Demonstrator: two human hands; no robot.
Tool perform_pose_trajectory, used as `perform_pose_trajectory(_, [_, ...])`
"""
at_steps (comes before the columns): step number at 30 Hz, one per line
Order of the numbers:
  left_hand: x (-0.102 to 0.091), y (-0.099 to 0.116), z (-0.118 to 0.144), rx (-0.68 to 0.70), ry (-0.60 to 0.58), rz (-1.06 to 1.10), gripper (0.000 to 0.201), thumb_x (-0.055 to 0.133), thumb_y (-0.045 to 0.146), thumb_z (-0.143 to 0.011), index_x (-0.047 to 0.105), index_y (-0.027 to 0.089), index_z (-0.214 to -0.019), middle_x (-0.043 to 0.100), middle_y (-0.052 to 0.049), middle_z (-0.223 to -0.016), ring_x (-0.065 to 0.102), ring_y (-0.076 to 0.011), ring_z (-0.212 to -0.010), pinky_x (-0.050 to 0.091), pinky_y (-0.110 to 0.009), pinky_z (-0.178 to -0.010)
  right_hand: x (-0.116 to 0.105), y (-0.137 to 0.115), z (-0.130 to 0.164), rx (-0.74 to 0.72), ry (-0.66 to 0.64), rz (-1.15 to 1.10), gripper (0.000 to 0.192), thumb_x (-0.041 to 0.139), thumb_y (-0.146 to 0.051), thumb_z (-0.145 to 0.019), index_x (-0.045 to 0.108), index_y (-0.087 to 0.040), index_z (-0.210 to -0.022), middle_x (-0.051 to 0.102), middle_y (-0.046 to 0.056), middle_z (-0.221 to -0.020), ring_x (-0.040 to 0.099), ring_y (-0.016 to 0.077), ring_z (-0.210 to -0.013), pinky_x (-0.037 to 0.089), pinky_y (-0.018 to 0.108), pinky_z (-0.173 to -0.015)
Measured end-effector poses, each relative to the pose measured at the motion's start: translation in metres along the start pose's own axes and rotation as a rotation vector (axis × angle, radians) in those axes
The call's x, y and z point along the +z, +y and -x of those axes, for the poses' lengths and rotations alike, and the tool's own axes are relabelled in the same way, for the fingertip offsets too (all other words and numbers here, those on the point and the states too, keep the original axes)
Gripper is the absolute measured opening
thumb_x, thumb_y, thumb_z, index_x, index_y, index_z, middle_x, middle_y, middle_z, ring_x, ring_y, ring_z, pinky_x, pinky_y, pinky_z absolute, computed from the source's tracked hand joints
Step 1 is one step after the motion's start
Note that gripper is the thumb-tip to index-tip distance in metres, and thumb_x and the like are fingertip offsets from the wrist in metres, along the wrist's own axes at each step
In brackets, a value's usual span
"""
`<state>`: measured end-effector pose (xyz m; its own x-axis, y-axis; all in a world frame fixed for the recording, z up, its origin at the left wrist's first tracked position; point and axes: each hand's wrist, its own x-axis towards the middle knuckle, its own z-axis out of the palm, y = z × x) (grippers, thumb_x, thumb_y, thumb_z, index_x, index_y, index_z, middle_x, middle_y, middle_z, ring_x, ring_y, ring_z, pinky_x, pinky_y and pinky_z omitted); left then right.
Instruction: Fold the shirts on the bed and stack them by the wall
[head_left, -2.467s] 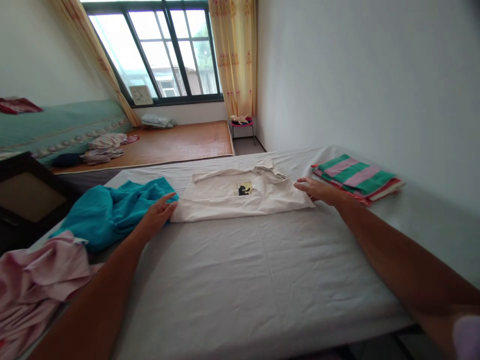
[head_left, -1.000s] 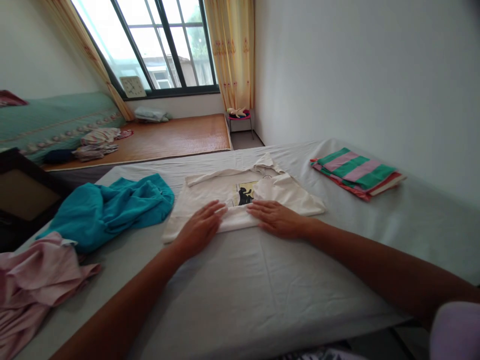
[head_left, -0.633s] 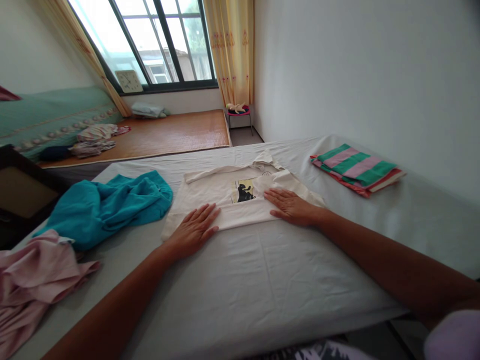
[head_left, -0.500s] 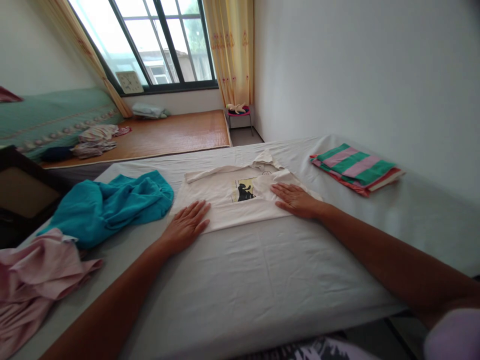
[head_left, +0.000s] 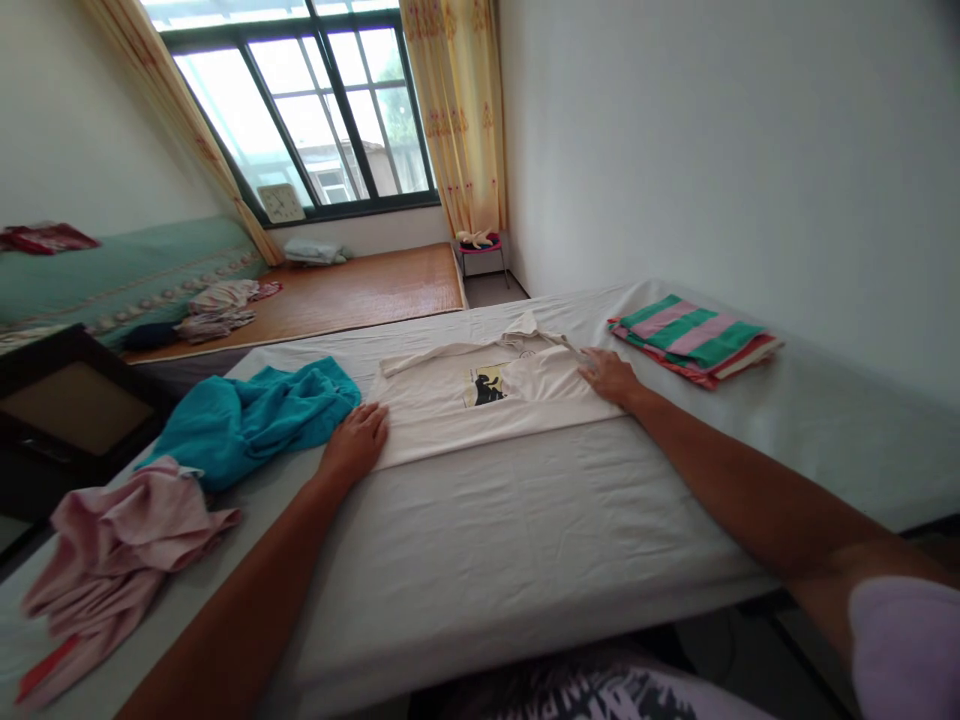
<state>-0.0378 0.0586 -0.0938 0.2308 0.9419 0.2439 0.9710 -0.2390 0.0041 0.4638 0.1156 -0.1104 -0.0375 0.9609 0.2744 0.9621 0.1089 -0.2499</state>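
A cream T-shirt with a black-and-yellow print lies folded lengthwise on the white-sheeted bed. Its collar points away from me. At its left end, my left hand has its fingers curled on the edge of the cloth. My right hand grips the opposite end, near the shoulder, with fingers bent over the fabric. The fingertips of both hands are partly hidden. Just left of my left hand lies a crumpled turquoise garment.
A pink garment is heaped at the near left. Folded striped clothes lie at the right by the wall. Beyond stand a brown-topped bed, a small stool and a window. A dark cabinet is at the left.
My hands have slid apart from lying flat on the T-shirt to its two ends, and their fingers have curled in. The view has tilted up slightly.
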Motion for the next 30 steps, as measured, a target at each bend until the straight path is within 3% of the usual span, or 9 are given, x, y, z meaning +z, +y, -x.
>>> perform_pose_trajectory(3, [-0.011, 0.023, -0.014, 0.027, 0.014, 0.063, 0.043, 0.037, 0.032, -0.092, 0.066, 0.019, -0.121, 0.064, -0.011, -0.13, 0.053, -0.0265, -0.125, 0.039, -0.041, -0.106, -0.009, -0.006, -0.02, -0.093, 0.108, -0.097, 0.041, 0.046, -0.026, -0.09, 0.057, -0.014, -0.128, 0.06, 0.015, -0.13, 0.059, 0.0274, -0.112, 0.042, 0.04, -0.101])
perform_pose_trajectory(5, [-0.013, 0.048, -0.034, 0.058, -0.047, 0.214, 0.04, 0.041, 0.033, -0.091, 0.067, 0.02, -0.119, 0.07, -0.009, -0.117, 0.062, -0.0244, -0.11, 0.045, -0.036, -0.097, -0.014, -0.013, -0.036, -0.105, 0.056, -0.106, 0.033, 0.05, -0.028, -0.089, 0.062, -0.015, -0.118, 0.064, 0.014, -0.12, 0.063, 0.0245, -0.1, 0.045, 0.036, -0.093])
perform_pose_trajectory(9, [0.0, 0.112, -0.087, 0.051, -0.193, 0.568, 0.04, 0.046, 0.034, -0.091, 0.064, 0.017, -0.122, 0.075, -0.006, -0.089, 0.068, -0.0192, -0.079, 0.049, -0.028, -0.075, -0.01, -0.023, -0.057, 0.094, -0.116, -0.052, 0.038, 0.051, -0.05, -0.09, 0.065, -0.017, -0.103, 0.069, 0.015, -0.106, 0.063, 0.0267, -0.097, 0.046, 0.034, -0.08])
perform_pose_trajectory(11, [0.009, 0.141, -0.11, 0.012, -0.189, 0.592, 0.045, 0.051, 0.04, -0.089, 0.062, 0.014, -0.124, 0.073, -0.007, -0.079, 0.066, -0.0203, -0.075, 0.047, -0.029, -0.071, -0.004, -0.021, -0.06, 0.178, -0.111, -0.094, 0.044, 0.052, -0.058, -0.087, 0.065, -0.018, -0.1, 0.07, 0.014, -0.101, 0.064, 0.0265, -0.094, 0.046, 0.033, -0.076])
perform_pose_trajectory(14, [0.019, 0.168, -0.132, -0.023, -0.168, 0.56, 0.051, 0.056, 0.046, -0.087, 0.062, 0.013, -0.126, 0.07, -0.008, -0.079, 0.064, -0.0225, -0.079, 0.045, -0.031, -0.072, 0.007, -0.011, -0.062, 0.162, -0.068, -0.278, 0.038, 0.06, -0.055, -0.08, 0.067, -0.019, -0.09, 0.071, 0.008, -0.092, 0.064, 0.0229, -0.087, 0.045, 0.029, -0.072])
perform_pose_trajectory(17, [0.023, 0.177, -0.138, -0.022, -0.05, 0.594, 0.042, 0.06, 0.041, -0.084, 0.068, 0.016, -0.116, 0.066, -0.008, -0.087, 0.062, -0.0215, -0.083, 0.045, -0.032, -0.076, 0.015, -0.001, -0.062, 0.12, -0.03, -0.575, 0.027, 0.065, -0.042, -0.074, 0.067, -0.017, -0.084, 0.069, 0.004, -0.083, 0.062, 0.0183, -0.077, 0.045, 0.027, -0.069])
perform_pose_trajectory(20, [0.022, 0.177, -0.135, -0.024, -0.003, 0.939, 0.031, 0.063, 0.032, -0.081, 0.072, 0.017, -0.106, 0.06, -0.003, -0.078, 0.058, -0.0152, -0.074, 0.046, -0.029, -0.073, 0.021, 0.005, -0.061, 0.133, 0.025, -0.751, 0.024, 0.065, -0.035, -0.071, 0.067, -0.016, -0.086, 0.069, 0.003, -0.083, 0.06, 0.016, -0.072, 0.046, 0.026, -0.067])
perform_pose_trajectory(25, [0.005, 0.179, -0.12, -0.019, -0.344, 1.804, 0.038, 0.077, 0.028, -0.072, 0.07, 0.016, -0.107, 0.058, 0.001, -0.077, 0.059, -0.0086, -0.073, 0.049, -0.021, -0.071, 0.023, 0.007, -0.058, 0.113, 0.022, -0.705, 0.019, 0.064, -0.03, -0.072, 0.067, -0.016, -0.085, 0.07, 0.004, -0.083, 0.061, 0.0164, -0.075, 0.047, 0.026, -0.07])
perform_pose_trajectory(30, [-0.008, 0.188, -0.106, 0.07, -0.552, 2.069, 0.04, 0.08, 0.016, -0.069, 0.071, 0.015, -0.107, 0.056, 0.001, -0.078, 0.063, -0.0109, -0.085, 0.052, -0.022, -0.081, 0.02, 0.007, -0.056, 0.081, -0.011, -0.607, 0.018, 0.065, -0.028, -0.074, 0.069, -0.018, -0.088, 0.072, 0.003, -0.086, 0.064, 0.0172, -0.079, 0.048, 0.027, -0.073])
